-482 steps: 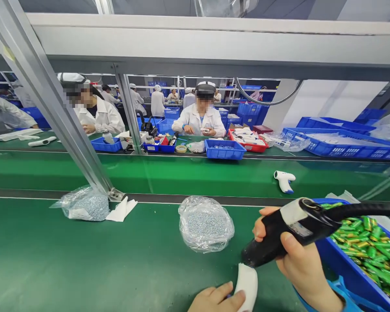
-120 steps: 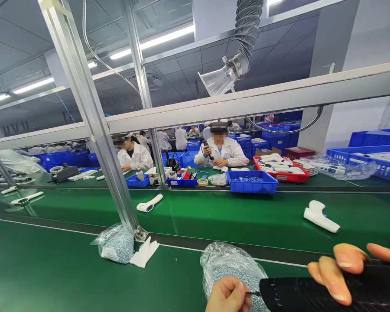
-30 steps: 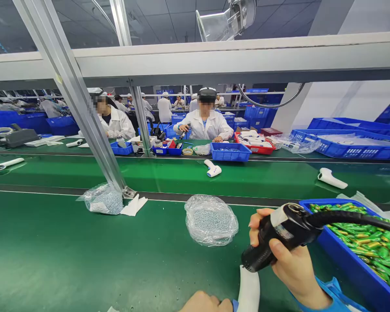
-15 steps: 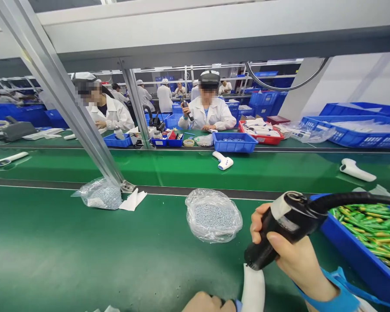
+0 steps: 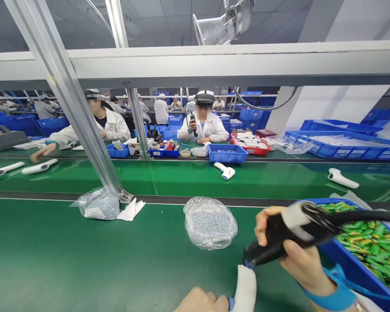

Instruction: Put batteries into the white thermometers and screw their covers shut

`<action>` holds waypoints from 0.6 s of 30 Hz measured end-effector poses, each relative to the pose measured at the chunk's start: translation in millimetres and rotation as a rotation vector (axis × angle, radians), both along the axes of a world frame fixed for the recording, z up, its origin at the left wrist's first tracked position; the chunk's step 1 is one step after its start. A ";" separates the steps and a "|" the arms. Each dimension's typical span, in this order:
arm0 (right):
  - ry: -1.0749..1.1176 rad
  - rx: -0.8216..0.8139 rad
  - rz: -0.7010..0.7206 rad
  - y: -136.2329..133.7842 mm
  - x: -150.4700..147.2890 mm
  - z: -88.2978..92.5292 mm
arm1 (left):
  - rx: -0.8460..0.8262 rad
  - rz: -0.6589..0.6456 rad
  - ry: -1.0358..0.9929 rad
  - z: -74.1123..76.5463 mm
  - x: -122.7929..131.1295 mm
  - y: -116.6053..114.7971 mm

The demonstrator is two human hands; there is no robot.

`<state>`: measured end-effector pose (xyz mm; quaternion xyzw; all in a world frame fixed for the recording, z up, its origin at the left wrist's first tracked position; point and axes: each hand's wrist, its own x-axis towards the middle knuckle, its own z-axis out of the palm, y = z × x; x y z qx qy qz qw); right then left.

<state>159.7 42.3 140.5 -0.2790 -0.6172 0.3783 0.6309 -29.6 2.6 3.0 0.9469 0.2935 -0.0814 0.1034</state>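
Observation:
In my right hand [image 5: 300, 262] is a black corded electric screwdriver [image 5: 276, 238], fingers wrapped round its body and the tip slanting down to the left. Just below that tip stands the handle end of a white infrared thermometer [image 5: 245, 286]; whether they touch I cannot tell. At the bottom edge, my left hand [image 5: 202, 300] is closed on the thermometer near its blue part, and the lower portion lies out of frame. An open clear bag [image 5: 211, 242] of small silvery pieces, seemingly screws, rests on the green surface beyond my hands.
A blue bin [image 5: 354, 268] of green-and-yellow batteries stands at the right. Another clear bag [image 5: 100, 206] and white paper [image 5: 131, 210] lie by the metal post [image 5: 81, 112]. White thermometers [image 5: 225, 171] sit on the green belt [image 5: 169, 175]. Co-workers in white coats sit opposite.
The view has tilted up. My screwdriver has tipped flatter and its tip has lifted slightly from the thermometer's end. A co-worker's arm at left now reaches to the belt beside another thermometer.

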 end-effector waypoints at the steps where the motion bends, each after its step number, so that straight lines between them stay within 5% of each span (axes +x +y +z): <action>1: -0.096 0.046 -0.018 -2.1 7.6 3.6 | 0.041 -0.019 -0.055 -3.6 -6.8 3.6; 4: -0.670 0.146 0.073 -5.2 33.2 6.4 | 0.105 -0.068 -0.264 2.1 -30.0 17.1; 7: -1.299 0.205 0.212 -5.1 52.1 -4.7 | 0.151 -0.094 -0.366 28.7 -41.0 31.5; 9: -1.547 0.259 0.166 -5.7 59.7 -16.1 | 0.151 -0.103 -0.338 45.6 -33.4 38.4; 14: -1.646 0.332 -0.032 -9.6 82.4 -32.1 | 0.045 0.019 -0.105 50.3 26.7 44.5; 18: -1.494 0.113 -0.437 7.5 128.7 -22.9 | -0.054 0.057 0.034 36.9 64.4 46.5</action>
